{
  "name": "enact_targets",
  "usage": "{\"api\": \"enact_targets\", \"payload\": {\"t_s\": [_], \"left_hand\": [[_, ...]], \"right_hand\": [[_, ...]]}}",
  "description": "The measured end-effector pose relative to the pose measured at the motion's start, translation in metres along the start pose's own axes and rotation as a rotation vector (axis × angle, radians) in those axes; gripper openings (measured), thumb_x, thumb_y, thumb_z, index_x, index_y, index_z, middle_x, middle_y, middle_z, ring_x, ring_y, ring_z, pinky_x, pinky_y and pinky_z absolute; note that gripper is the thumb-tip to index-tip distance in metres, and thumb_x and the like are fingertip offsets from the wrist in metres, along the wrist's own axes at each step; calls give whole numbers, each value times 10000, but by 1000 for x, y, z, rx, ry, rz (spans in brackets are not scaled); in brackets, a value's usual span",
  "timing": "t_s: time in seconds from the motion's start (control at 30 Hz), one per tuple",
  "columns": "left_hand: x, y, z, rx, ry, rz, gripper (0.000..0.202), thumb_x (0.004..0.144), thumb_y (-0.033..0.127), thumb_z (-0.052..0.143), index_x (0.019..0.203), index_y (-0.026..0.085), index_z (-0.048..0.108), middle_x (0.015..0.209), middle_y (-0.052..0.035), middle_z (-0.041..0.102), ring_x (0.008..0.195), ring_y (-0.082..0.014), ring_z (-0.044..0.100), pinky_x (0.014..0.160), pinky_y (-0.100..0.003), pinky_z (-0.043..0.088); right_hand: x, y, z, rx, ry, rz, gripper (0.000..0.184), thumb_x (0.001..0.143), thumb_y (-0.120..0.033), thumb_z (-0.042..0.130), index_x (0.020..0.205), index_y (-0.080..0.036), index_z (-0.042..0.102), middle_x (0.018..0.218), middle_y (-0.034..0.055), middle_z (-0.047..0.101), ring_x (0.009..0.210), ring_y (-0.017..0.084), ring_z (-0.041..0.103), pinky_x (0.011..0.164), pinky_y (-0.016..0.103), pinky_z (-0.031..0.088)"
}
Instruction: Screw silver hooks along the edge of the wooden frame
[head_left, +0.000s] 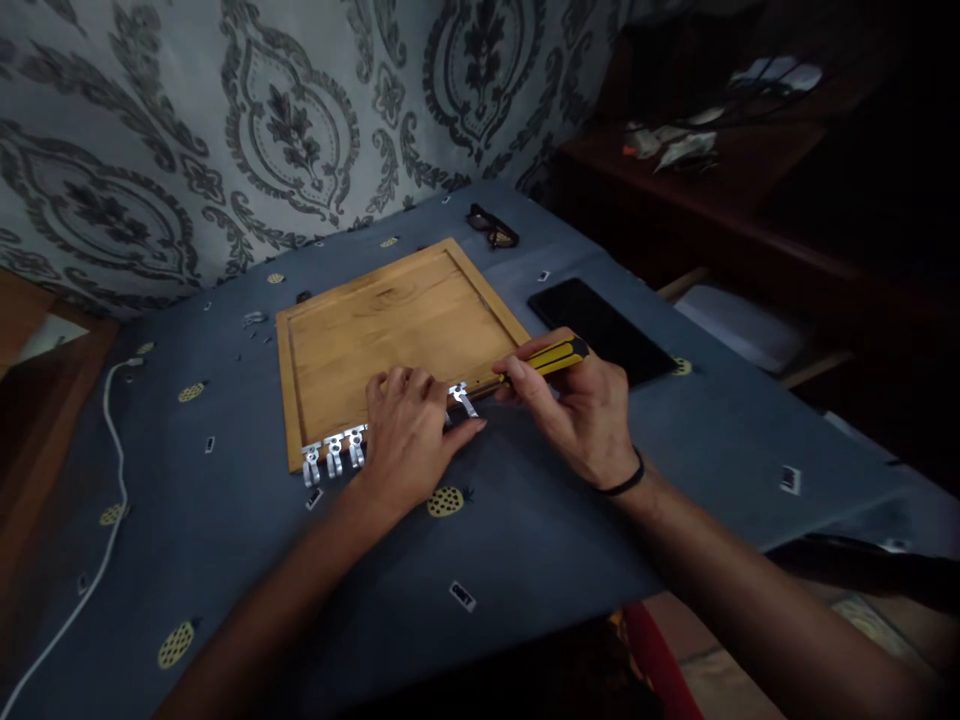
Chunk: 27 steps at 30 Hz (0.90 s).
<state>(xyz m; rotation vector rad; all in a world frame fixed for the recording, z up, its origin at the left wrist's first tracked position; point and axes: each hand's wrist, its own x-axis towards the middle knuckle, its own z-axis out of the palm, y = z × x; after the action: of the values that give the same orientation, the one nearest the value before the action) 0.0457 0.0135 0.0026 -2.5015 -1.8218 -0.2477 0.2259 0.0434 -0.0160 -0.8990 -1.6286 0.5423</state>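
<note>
A framed wooden board point(390, 325) lies flat on the table, its near edge lined with silver metal hooks point(334, 457) on a rail. My left hand point(409, 430) is over the middle of that rail, fingers bent on the board and thumb stretched along the front beside a hook point(463, 398); it covers part of the rail. In my right hand point(581, 410) is a yellow and black screwdriver point(551, 358), held almost level. Its tip points left at the board's near right corner; whether it touches a screw is too small to tell.
Right of the board lies a black tablet point(600, 325); dark-framed glasses point(493, 227) are behind it. Small metal pieces point(255, 319) lie left of the board. A white cable point(116, 450) runs down the left side of the blue tablecloth point(540, 560). An open drawer point(739, 325) is at right.
</note>
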Motion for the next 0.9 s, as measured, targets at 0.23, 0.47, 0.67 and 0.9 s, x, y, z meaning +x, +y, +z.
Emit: {"api": "enact_targets", "payload": {"t_s": [0.23, 0.47, 0.67, 0.9], "left_hand": [[1, 1, -1, -11, -11, -9, 432, 930, 560, 698, 1063, 151, 734, 1075, -120, 714, 1103, -339, 574, 972, -499, 411], [-5, -2, -6, -31, 19, -48, 469, 862, 600, 762, 1057, 176, 707, 1083, -104, 714, 1111, -336, 575, 952, -484, 413], [-8, 0, -6, -17, -4, -38, 488, 834, 584, 801, 1082, 176, 700, 1112, -102, 705, 1130, -339, 567, 980, -493, 412], [-8, 4, -1, -31, -10, -24, 494, 863, 568, 777, 1131, 161, 694, 1154, -119, 699, 1156, -346, 568, 1014, -510, 412]], "right_hand": [[1, -2, 1, -1, 14, 9, 255, 956, -441, 700, 844, -219, 643, 732, -1, 696, 548, 138, 700, 514, 241, 581], [-1, 2, 1, 6, 9, -4, 192, 978, -367, 669, 875, -207, 643, 741, -1, 695, 554, 130, 703, 527, 228, 582], [-1, 1, 1, -3, 4, -15, 151, 974, -331, 664, 895, -205, 640, 748, 0, 711, 560, 136, 716, 529, 232, 575], [-1, -2, 0, -43, -4, -38, 150, 988, -325, 643, 897, -206, 640, 707, -16, 691, 545, 124, 694, 527, 229, 564]]}}
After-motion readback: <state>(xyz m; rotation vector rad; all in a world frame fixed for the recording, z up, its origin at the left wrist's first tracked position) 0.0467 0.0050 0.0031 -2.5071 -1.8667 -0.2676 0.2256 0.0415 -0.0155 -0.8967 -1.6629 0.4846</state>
